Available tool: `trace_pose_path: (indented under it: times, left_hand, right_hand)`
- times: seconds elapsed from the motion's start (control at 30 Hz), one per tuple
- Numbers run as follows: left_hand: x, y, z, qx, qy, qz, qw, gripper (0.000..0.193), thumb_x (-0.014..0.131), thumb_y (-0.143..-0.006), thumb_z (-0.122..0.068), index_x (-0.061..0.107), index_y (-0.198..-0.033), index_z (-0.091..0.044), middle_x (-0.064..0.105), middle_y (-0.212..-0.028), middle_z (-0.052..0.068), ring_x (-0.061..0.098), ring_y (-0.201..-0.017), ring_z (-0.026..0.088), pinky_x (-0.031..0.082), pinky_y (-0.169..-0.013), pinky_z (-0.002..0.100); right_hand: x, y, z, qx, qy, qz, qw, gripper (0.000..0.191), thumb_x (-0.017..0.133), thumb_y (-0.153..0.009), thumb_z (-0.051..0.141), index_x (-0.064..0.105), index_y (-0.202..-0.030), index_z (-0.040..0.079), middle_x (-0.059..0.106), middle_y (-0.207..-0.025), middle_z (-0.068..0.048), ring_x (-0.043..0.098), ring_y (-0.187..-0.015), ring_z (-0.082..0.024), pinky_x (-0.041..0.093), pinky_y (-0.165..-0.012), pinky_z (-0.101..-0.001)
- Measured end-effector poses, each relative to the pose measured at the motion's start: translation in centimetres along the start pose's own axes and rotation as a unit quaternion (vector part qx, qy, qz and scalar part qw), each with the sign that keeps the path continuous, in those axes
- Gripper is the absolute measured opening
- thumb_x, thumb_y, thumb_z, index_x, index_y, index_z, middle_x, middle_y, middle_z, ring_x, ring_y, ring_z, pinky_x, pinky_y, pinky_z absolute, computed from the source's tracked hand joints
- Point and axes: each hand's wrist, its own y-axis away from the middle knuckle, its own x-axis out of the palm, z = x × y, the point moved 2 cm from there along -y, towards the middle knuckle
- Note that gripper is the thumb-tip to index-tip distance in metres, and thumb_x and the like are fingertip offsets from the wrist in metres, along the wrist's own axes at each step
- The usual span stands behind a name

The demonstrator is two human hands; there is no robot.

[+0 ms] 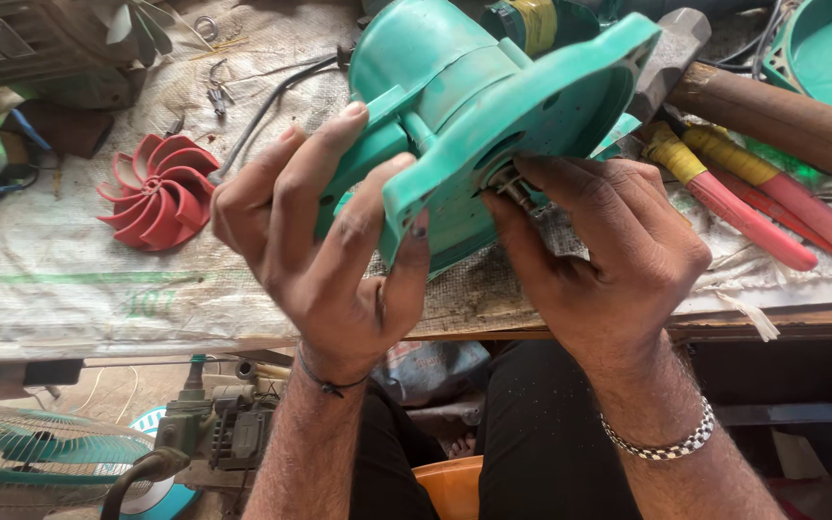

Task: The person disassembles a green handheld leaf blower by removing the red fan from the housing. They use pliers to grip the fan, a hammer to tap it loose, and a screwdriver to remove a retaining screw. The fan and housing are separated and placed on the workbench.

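Observation:
A teal-green motor housing (474,106) with a flat flange is tipped up over the bench edge. My left hand (325,246) grips its left side, thumb pressed on the flange rim. My right hand (604,255) has its fingertips pinched on a small metal shaft end (510,185) at the centre of the flange. A dark cord bracelet circles my left wrist and a metal chain bracelet my right.
A red fan impeller (161,191) lies left on the sacking-covered bench (60,279). Red-handled tools with yellow tape (753,202), a hammer with a wooden handle (772,111) and another teal cover (830,48) lie right. Below are a fan grille (40,453) and an orange bowl (455,486).

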Motion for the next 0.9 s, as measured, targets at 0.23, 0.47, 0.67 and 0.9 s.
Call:
trace_pose_path:
  times: [0.23, 0.47, 0.67, 0.9]
  left_hand:
    - [-1.4, 0.2, -1.1, 0.032, -0.032, -0.005, 0.999, 0.026, 0.066, -0.102, -0.036, 0.075, -0.118, -0.019, 0.071, -0.132, 0.009, 0.054, -0.128, 0.031, 0.034, -0.108, 0.048]
    - [-1.8, 0.3, -1.4, 0.03, -0.037, -0.005, 0.999, 0.026, 0.067, -0.105, -0.037, 0.076, -0.119, -0.017, 0.071, -0.134, 0.01, 0.053, -0.13, 0.033, 0.036, -0.107, 0.046]
    - [-1.8, 0.2, -0.9, 0.02, -0.035, 0.005, 0.999, 0.028, 0.067, -0.103, -0.037, 0.076, -0.122, -0.017, 0.07, -0.136, 0.01, 0.052, -0.132, 0.032, 0.033, -0.11, 0.046]
    - [-1.4, 0.1, -0.5, 0.002, -0.018, 0.009, 1.0, 0.027, 0.068, -0.104, -0.039, 0.076, -0.123, -0.022, 0.07, -0.137, 0.005, 0.051, -0.137, 0.028, 0.031, -0.113, 0.043]
  right_hand:
    - [-0.5, -0.3, 0.4, 0.015, -0.057, -0.002, 0.998, 0.031, 0.088, -0.088, 0.008, 0.067, -0.108, -0.003, 0.073, -0.102, -0.014, 0.075, -0.094, -0.025, 0.062, -0.081, -0.0347]
    - [-0.5, -0.2, 0.5, -0.014, -0.023, -0.004, 1.0, 0.023, 0.088, -0.091, 0.007, 0.071, -0.103, -0.003, 0.075, -0.1, -0.018, 0.077, -0.091, -0.026, 0.064, -0.075, -0.0332]
    - [-0.4, 0.1, 0.3, -0.004, -0.045, 0.001, 0.999, 0.023, 0.087, -0.096, 0.008, 0.071, -0.111, -0.002, 0.075, -0.104, -0.015, 0.077, -0.09, -0.022, 0.063, -0.075, -0.0289]
    - [-0.3, 0.4, 0.4, 0.009, -0.036, 0.004, 0.999, 0.026, 0.087, -0.098, 0.009, 0.068, -0.113, -0.002, 0.075, -0.101, -0.013, 0.077, -0.09, -0.02, 0.063, -0.075, -0.0278]
